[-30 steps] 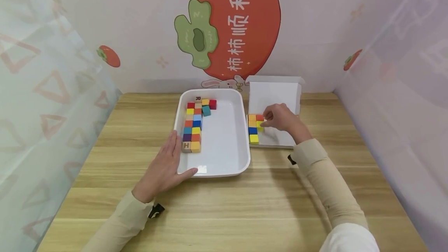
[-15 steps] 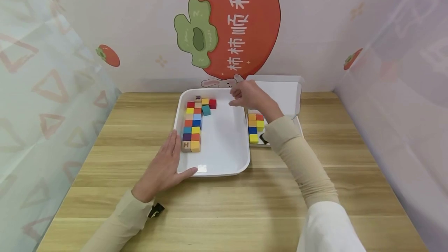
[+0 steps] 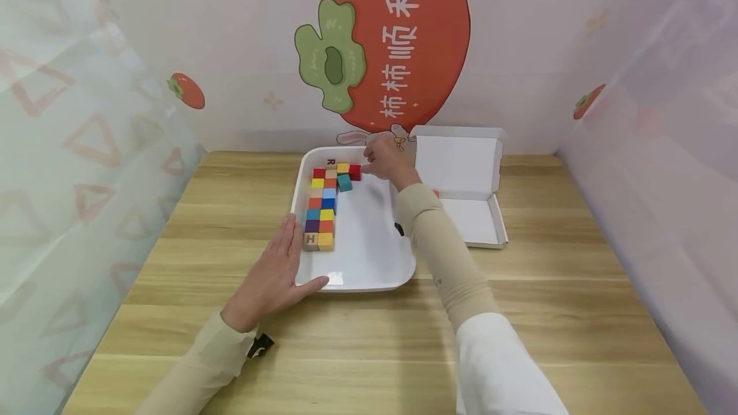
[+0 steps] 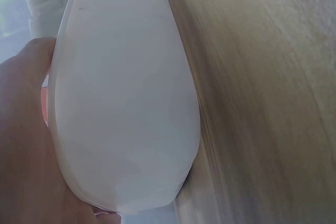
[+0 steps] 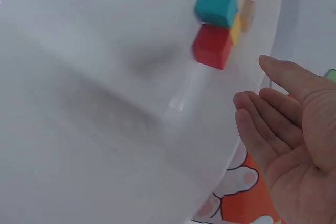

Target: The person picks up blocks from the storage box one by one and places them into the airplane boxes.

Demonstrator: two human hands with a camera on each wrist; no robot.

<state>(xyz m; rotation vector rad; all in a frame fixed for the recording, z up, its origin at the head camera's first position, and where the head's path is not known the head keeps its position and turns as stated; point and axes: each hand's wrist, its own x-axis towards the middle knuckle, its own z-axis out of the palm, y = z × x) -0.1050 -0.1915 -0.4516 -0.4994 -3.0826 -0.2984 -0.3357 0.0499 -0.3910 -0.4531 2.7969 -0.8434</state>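
Observation:
A white tray [image 3: 371, 245] holds several coloured cubes in two columns along its left side. At the far end a red cube [image 3: 355, 173] and a teal cube [image 3: 344, 182] stand to the right of the columns, the teal one turned askew. My left hand [image 3: 266, 287] rests with straight fingers against the tray's left wall and its thumb on the near rim. Over the far right part of the tray is my right hand [image 3: 386, 160], nearest to the red cube. In the right wrist view that hand's fingers [image 5: 273, 121] are loosely bent with nothing between them, apart from the cubes.
To the tray's right lies a white cardboard box [image 3: 484, 219] with its lid raised. My right forearm [image 3: 446, 255] hides its left part, save a sliver of a reddish cube [image 3: 436, 194]. A patterned cloth wall [image 3: 259, 69] stands behind the wooden table [image 3: 357, 351].
My right hand has gone from the cubes in the box, leftward to the tray's far end beside the red cube. The left hand stays on the tray. The head view has shifted slightly.

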